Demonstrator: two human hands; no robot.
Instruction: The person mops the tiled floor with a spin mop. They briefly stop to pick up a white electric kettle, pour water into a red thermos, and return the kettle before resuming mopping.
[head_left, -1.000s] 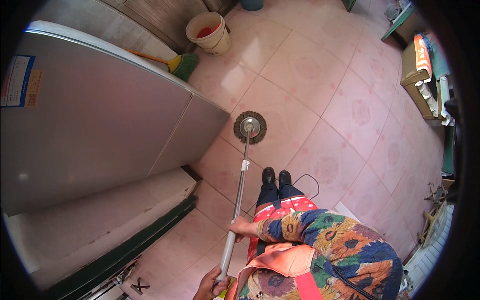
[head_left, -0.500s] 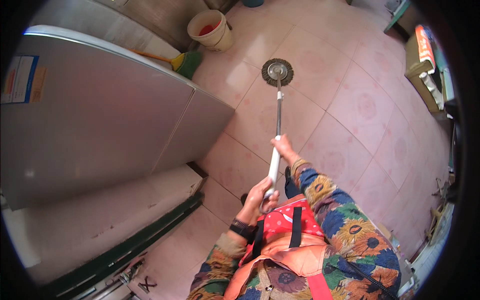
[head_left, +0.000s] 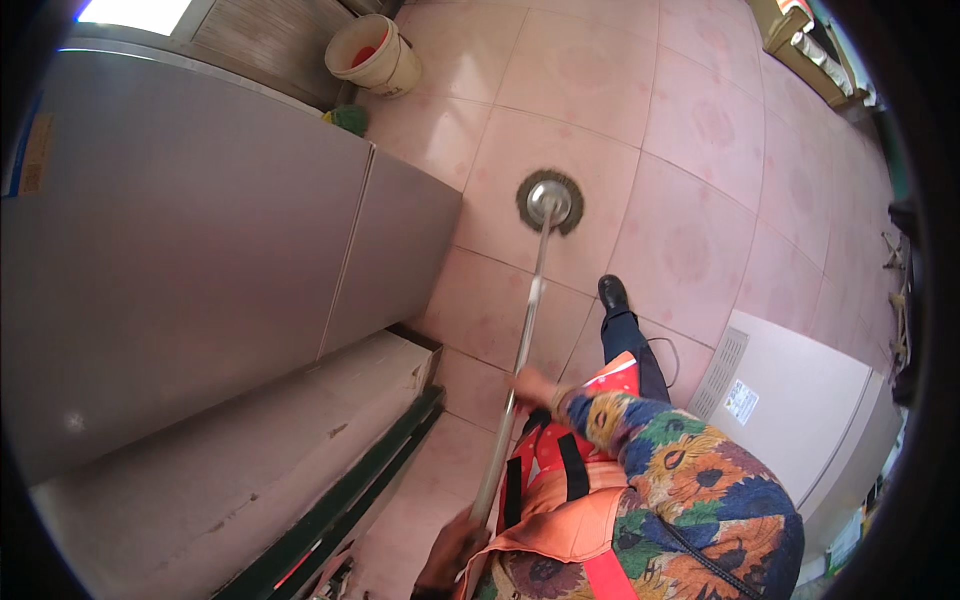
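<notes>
A round mop with a silver disc and a dark fringe (head_left: 550, 202) rests on the pink tiled floor, its edges slightly smeared by motion. Its pale handle (head_left: 527, 322) slants down to the lower left, across the front of my body. Partway along the handle, my right hand (head_left: 535, 388) is wrapped round it. Lower down, near the handle's end, my left hand (head_left: 456, 545) grips it too, in shadow and blurred.
A grey fridge-like cabinet (head_left: 190, 240) lies along the left, with a pale ledge (head_left: 230, 460) below it. Beyond stand a white bucket (head_left: 395, 72) and a green broom head (head_left: 349, 119). To my right is a white appliance (head_left: 790, 390). My black shoe (head_left: 613, 293) is on the tiles.
The mop has been drawn back toward me, and both hands have moved down and left with the handle. My view has shifted, bringing the shoe and white appliance into sight.
</notes>
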